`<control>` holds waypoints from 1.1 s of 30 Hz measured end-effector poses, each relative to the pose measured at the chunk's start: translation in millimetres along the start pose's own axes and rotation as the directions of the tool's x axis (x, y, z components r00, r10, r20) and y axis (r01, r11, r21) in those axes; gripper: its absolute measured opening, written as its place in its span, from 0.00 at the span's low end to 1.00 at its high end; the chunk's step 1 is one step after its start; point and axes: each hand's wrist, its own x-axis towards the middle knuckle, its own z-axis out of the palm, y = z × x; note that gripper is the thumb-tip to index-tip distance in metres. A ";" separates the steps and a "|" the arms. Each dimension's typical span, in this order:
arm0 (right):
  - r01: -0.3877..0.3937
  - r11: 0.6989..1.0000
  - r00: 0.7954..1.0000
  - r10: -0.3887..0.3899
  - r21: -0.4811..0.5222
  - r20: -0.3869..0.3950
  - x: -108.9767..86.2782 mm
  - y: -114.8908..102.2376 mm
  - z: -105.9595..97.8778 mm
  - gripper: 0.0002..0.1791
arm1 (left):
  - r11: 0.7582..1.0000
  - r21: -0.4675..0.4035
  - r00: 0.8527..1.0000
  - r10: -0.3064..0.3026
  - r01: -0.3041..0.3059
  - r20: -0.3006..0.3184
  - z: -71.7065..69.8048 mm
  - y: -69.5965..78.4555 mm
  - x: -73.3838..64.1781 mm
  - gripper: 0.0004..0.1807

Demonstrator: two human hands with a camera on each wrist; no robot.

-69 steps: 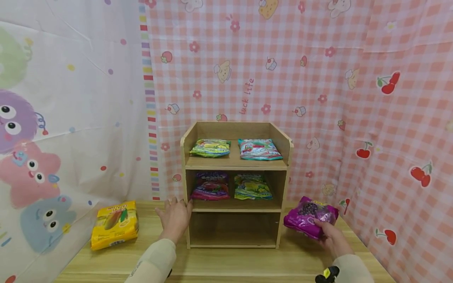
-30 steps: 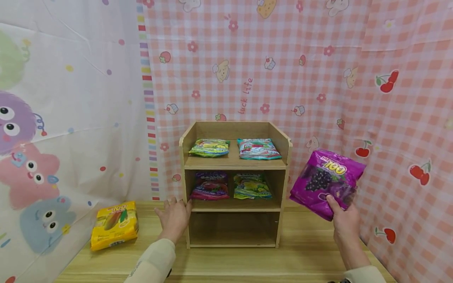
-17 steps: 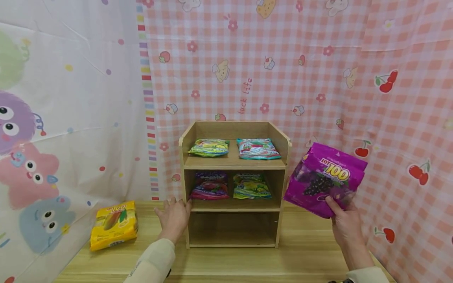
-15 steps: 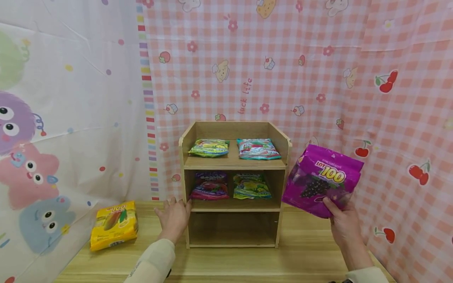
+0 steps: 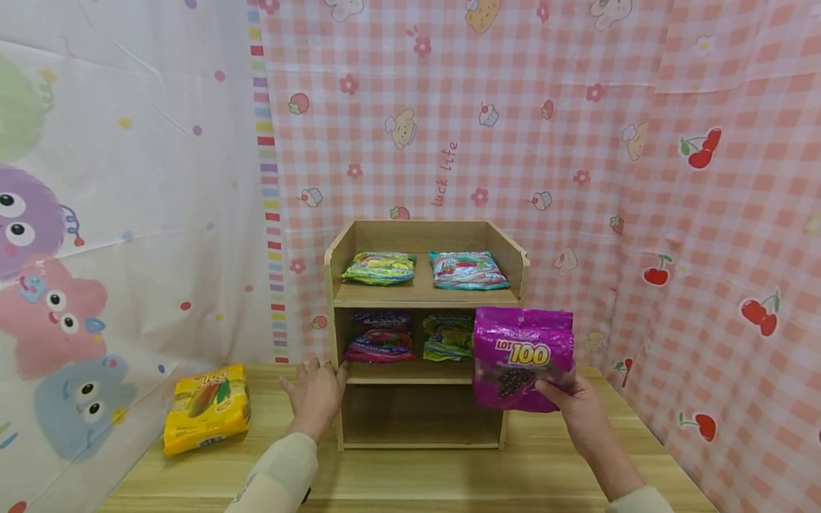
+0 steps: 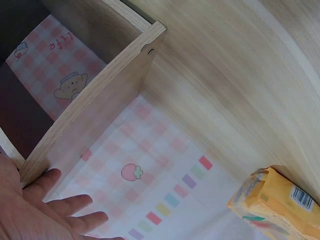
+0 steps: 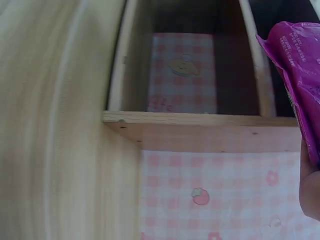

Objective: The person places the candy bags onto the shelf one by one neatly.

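A purple candy bag (image 5: 513, 331) marked "LOT 100" with a grape picture is held upright by my right hand (image 5: 580, 410), thumb on its front. In the head view it overlaps the right side of a small wooden shelf (image 5: 426, 377). The right wrist view shows part of the candy bag (image 7: 300, 65) at its right edge. My left hand (image 5: 316, 395) has its fingers spread and touches the shelf's left side panel; in the left wrist view the left hand (image 6: 35, 210) lies against that panel's edge.
On the top shelf lie a yellow-green bag (image 5: 380, 268) and a teal bag (image 5: 468, 271). The middle shelf holds a dark purple-red bag (image 5: 383, 338) and a green-yellow bag (image 5: 447, 338). A yellow mango bag (image 5: 207, 410) lies on the wooden table (image 5: 410, 484) at left.
My right hand has picked the purple candy bag up from the table's right side, turned it upright and carried it left to the front of the shelf. The left hand has stayed put.
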 end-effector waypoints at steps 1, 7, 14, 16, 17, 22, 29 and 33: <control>-0.021 1.000 1.000 0.021 -0.019 -0.004 -0.7 2.1 2.0 0.18 | 1.000 0.001 1.000 0.000 0.000 0.000 -0.1 0.1 0.0 0.23; -0.124 0.979 0.992 0.126 -0.164 -0.001 -3.1 12.1 11.8 0.11 | 1.000 0.007 1.000 -0.004 0.004 0.003 -0.8 0.6 0.3 0.25; -0.163 0.944 0.970 0.206 -0.288 0.126 -4.2 22.1 14.8 0.23 | 1.000 0.004 1.000 -0.009 0.009 0.006 -1.2 0.7 0.2 0.25; -0.162 0.945 0.956 0.221 -0.284 0.192 -4.4 25.0 13.9 0.23 | 1.000 0.003 1.000 -0.007 0.007 0.004 -1.1 0.6 0.0 0.25; -0.166 0.947 0.946 0.232 -0.275 0.227 -4.5 26.3 13.2 0.23 | 1.000 0.001 1.000 -0.006 0.006 0.004 -1.0 0.5 0.0 0.25; -0.204 0.946 0.877 0.291 -0.252 0.383 -6.3 30.6 11.9 0.19 | 1.000 0.002 1.000 -0.003 0.003 0.005 -0.5 0.3 -0.2 0.25; -0.263 0.919 0.780 0.382 -0.293 0.496 -10.7 32.8 15.6 0.16 | 1.000 0.008 1.000 -0.004 0.004 0.005 -1.4 1.0 -0.5 0.25; -0.303 0.902 0.720 0.428 -0.307 0.546 -12.3 36.0 13.9 0.14 | 1.000 0.013 1.000 -0.001 0.001 0.002 -0.9 0.8 -0.5 0.26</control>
